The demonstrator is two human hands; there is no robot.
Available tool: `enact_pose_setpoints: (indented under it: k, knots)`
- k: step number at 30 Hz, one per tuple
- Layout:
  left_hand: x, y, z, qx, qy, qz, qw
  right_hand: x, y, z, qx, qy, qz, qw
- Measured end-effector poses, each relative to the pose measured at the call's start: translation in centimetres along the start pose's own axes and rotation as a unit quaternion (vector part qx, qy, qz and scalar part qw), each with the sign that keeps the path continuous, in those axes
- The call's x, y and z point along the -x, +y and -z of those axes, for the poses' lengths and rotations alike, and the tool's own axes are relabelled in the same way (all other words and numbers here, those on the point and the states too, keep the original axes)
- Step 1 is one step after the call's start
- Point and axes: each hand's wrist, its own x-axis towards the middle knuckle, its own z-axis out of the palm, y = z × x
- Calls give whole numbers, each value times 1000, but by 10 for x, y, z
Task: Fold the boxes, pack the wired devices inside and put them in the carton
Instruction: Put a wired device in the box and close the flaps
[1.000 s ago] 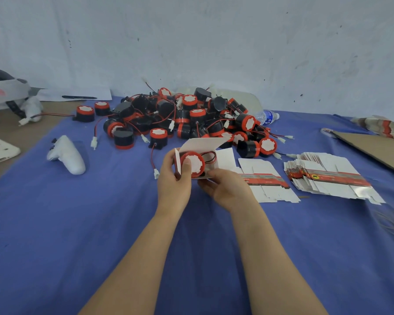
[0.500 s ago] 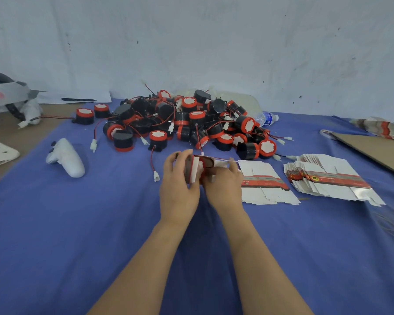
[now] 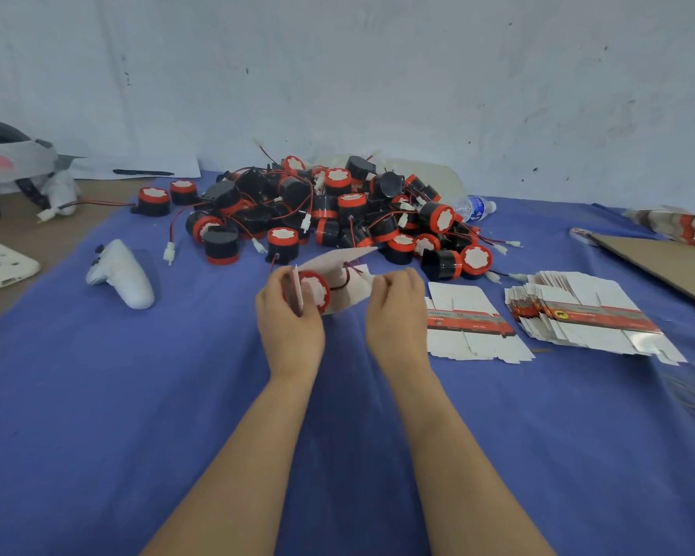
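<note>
We find the half-folded white box (image 3: pixel 334 260) held just above the counter (image 3: pixel 137 395), at centre, in front of the heap. One wired device (image 3: pixel 313 290) sits in its left end, red-rimmed white face towards us, top flap raised. Its red-and-black wire (image 3: pixel 344 276) loops out to the right.

The left hand (image 3: pixel 287 319) has its grip grasping the box end and the device within. The right hand (image 3: pixel 396 315) has its grip pinched on the box's right edge, beside the wire; we cannot tell whether the wire is also caught.

Behind lies the heap of loose devices (image 3: pixel 338 210). To the right lie flat box blanks (image 3: pixel 470 331), then a fanned stack of blanks (image 3: pixel 586 315), with a cardboard sheet (image 3: pixel 667 262) beyond. A white controller (image 3: pixel 125 276) lies to the left.
</note>
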Motion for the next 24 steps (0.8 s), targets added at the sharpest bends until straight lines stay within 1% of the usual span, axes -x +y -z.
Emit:
enact_pose_setpoints:
  k: [2,4,7,9,10,12,14,16,17,19,21,24]
  knots:
    - [-1,0,1,12,-4,15,1000,-2,-2,7,-92,1,-28,995]
    - [2,2,-1,15,-10,12,1000,-2,-3,11,-157,-2,-54,986]
    - [5,5,-2,16,-11,-1,1000,-5,0,13,-205,-18,-83,975]
    - [5,6,-2,21,-9,-2,1000,-6,2,13,-214,-39,-92,972]
    - [5,6,-2,24,-8,-3,1000,-6,4,13,-204,-47,-90,974]
    - [6,7,-3,24,-10,-14,1000,-6,6,11,-145,-44,-68,986]
    - [7,6,-3,18,-13,-30,999,-6,7,9,-50,-19,-25,998]
    - [9,4,-4,5,-27,-52,998,-5,6,7,40,8,23,999]
    - [10,4,-4,-5,-42,-69,997,-4,5,6,65,15,51,996]
    - [12,2,-5,-21,-76,-101,992,-3,3,2,102,15,103,989]
    - [12,1,-5,-28,-83,-116,989,-3,6,-1,129,10,127,983]
    - [9,1,-4,-24,-69,-103,992,-2,9,-1,94,21,149,984]
